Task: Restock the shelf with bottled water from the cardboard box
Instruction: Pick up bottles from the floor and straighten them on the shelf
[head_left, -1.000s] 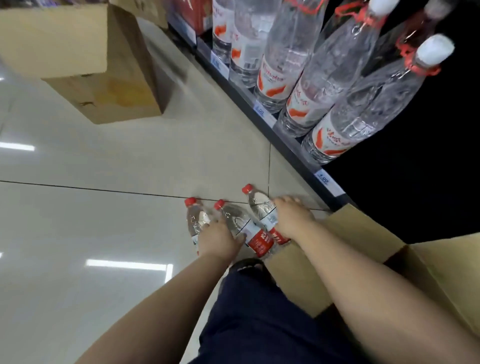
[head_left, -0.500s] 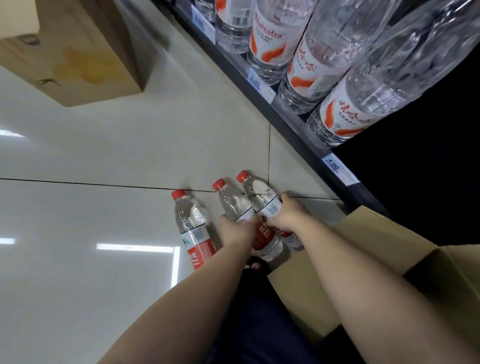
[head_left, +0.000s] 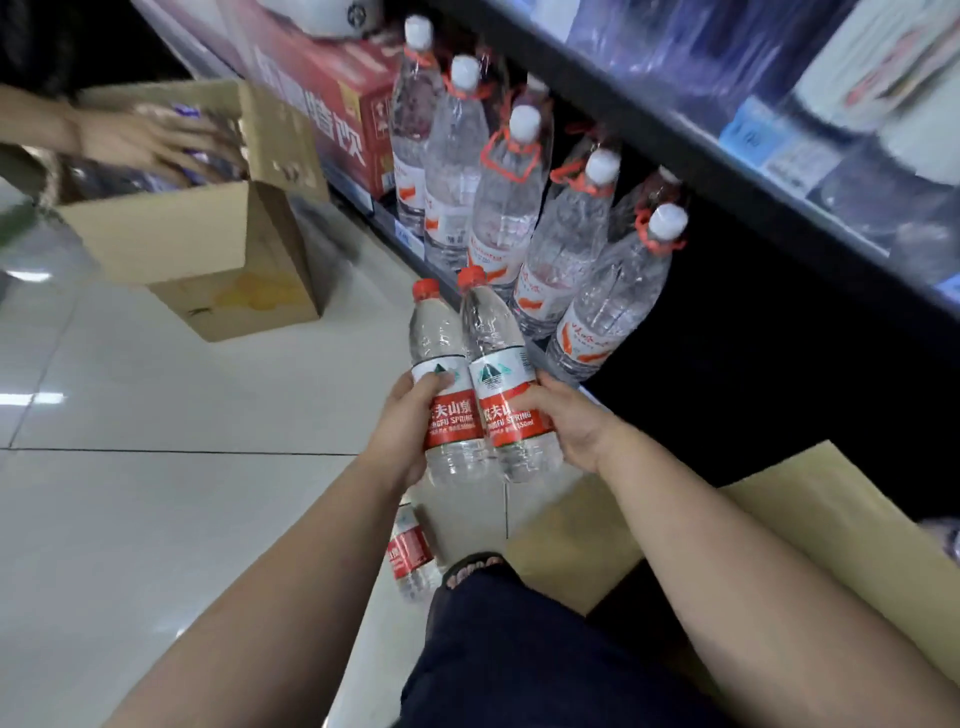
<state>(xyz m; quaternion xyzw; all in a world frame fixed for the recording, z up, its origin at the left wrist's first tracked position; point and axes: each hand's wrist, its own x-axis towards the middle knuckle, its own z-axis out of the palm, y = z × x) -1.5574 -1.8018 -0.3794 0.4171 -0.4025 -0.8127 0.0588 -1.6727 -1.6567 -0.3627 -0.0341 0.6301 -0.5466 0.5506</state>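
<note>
Head view: the restock is partway through. Two small bottles are lifted off the floor (head_left: 156, 395) and held side by side, touching, caps pointing toward the shelf (head_left: 675, 145), but neither is on it yet. A third bottle (head_left: 410, 556) stands on the floor just beside a sandalled foot (head_left: 472, 566) and is left to be picked up. The box (head_left: 831, 519) lies open at the lower right, near the right forearm; what it holds cannot be seen. On the bottom level, a row of big bottles (head_left: 519, 208) stands next to a red carton (head_left: 332, 98), with a dark gap to their right that looks like the likely spot for the small ones.

Both arms reach forward and down from a crouch. The left hand (head_left: 400, 421) has its grip clamped on the left bottle (head_left: 447, 395) at the red label, thumb across the front. The right hand (head_left: 571, 421) has its grip clamped on the right bottle (head_left: 501, 384) the same way, from the outer side.

At the upper left, another person's hand (head_left: 156, 140) reaches into a second box (head_left: 208, 249).
</note>
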